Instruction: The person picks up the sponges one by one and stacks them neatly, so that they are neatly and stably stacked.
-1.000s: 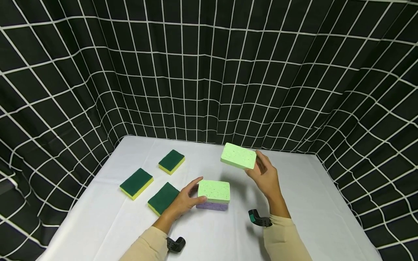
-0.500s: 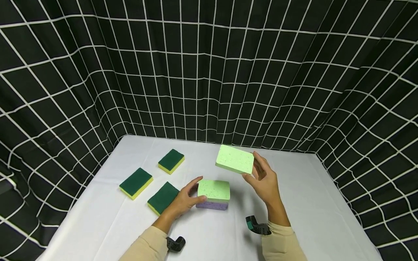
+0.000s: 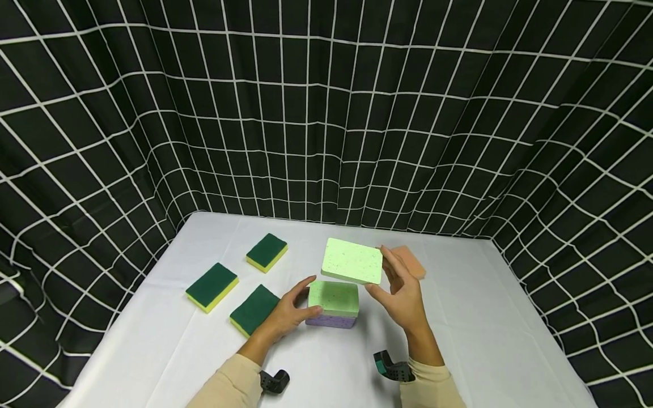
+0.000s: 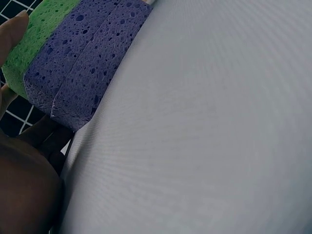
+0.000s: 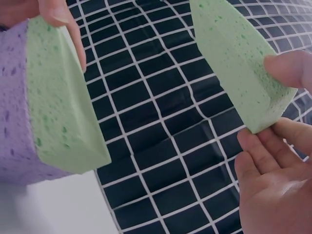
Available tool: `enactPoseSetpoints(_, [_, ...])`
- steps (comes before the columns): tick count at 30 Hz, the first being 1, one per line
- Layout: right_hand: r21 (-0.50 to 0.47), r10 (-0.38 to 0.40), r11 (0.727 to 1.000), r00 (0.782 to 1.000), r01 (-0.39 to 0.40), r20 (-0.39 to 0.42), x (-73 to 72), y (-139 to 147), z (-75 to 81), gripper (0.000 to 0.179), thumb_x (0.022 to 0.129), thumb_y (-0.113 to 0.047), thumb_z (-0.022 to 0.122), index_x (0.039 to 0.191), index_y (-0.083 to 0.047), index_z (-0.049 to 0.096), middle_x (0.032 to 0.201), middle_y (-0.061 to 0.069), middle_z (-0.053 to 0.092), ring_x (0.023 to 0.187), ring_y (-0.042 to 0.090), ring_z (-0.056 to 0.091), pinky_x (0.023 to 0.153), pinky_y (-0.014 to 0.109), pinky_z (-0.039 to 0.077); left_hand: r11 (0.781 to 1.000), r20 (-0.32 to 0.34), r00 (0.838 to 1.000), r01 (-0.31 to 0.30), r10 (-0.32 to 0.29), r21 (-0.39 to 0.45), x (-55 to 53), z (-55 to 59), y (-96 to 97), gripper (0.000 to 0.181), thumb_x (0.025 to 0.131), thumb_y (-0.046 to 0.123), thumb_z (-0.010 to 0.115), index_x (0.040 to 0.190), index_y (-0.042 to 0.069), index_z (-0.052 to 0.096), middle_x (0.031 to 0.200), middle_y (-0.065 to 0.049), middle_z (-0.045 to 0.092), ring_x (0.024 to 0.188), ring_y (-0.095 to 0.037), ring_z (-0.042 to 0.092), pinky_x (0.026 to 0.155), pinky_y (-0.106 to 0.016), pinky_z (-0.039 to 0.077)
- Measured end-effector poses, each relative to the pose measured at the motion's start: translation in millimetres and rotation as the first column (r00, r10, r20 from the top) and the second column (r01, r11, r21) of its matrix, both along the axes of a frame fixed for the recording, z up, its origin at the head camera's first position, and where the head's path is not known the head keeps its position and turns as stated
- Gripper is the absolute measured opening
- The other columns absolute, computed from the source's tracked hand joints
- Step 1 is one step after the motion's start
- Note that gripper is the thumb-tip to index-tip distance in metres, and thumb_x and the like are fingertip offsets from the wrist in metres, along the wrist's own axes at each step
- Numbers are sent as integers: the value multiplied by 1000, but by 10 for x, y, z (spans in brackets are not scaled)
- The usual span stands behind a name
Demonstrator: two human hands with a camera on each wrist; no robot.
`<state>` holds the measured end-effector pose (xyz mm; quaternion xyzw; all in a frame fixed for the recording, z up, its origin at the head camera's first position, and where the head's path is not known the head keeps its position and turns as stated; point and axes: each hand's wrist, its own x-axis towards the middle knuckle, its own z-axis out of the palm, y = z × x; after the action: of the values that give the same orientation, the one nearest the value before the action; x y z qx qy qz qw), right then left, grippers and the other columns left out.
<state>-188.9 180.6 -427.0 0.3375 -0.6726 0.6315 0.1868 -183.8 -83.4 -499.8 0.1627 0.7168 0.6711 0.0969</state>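
On the white table stands a stack of sponges, with a light green sponge (image 3: 334, 297) on top and purple sponges (image 4: 87, 58) below; a seam between two purple layers shows in the left wrist view. My left hand (image 3: 288, 317) holds the stack's left side, its thumb at the near edge of the green layer and its fingers toward the back. My right hand (image 3: 405, 296) pinches a second light green sponge (image 3: 352, 260) by its right end. That sponge is tilted in the air, above and a little behind the stack; the right wrist view shows a gap between them.
Several sponges lie apart from the stack. Yellow sponges with dark green tops lie to the left: one far (image 3: 267, 252), one leftmost (image 3: 212, 286) and one by my left hand (image 3: 255, 309). An orange sponge (image 3: 410, 262) lies behind my right hand. Gridded black curtain (image 3: 326, 113) surrounds the table.
My right hand has brought its green sponge left and nearer, toward the stack. The orange sponge has come into sight behind it. My left hand and the stack have stayed put.
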Motion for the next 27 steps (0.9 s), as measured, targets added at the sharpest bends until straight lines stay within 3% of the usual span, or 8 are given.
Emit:
enactPoseSetpoints(3, [2,-4,1000,999,4,38,23,-23,-38,80,73,28,64,144,13,30,137,32,37,128,32,42,109,38,25,1000,-6,1000,1,-1,1,-3,-4,2,76,85,8,74,149,3,33,133,-24,48,130,-40,37,107,-53,25])
enactPoseSetpoints(10, [-20,18,1000,999,-17,51,63,-67,-132,79,73,27,64,143,13,31,136,34,38,127,32,43,109,38,25,999,-25,999,-36,36,16,-120,-288,27,76,84,11,76,149,16,38,131,-17,51,127,-35,41,106,-51,27])
enactPoseSetpoints(14, [-11,13,1000,997,-12,77,80,-87,-187,78,74,25,65,143,12,32,136,33,40,127,32,43,109,37,26,999,-32,999,-42,42,12,-133,-337,25,75,83,14,77,148,17,40,129,-15,53,124,-33,44,105,-52,30])
enactPoseSetpoints(20, [11,18,1000,993,-19,115,78,-99,-311,76,77,22,66,144,12,30,136,30,39,128,31,41,108,38,25,999,-20,999,-40,40,10,-117,-292,34,75,83,10,77,148,14,39,131,-18,51,127,-36,41,106,-53,27])
enactPoseSetpoints(27, [5,52,999,992,-53,115,44,-101,-457,76,78,22,65,144,12,30,134,31,39,127,30,42,108,36,26,1000,-21,1000,-1,1,11,-8,-21,15,75,85,6,74,148,4,35,132,-22,49,128,-39,40,106,-54,27])
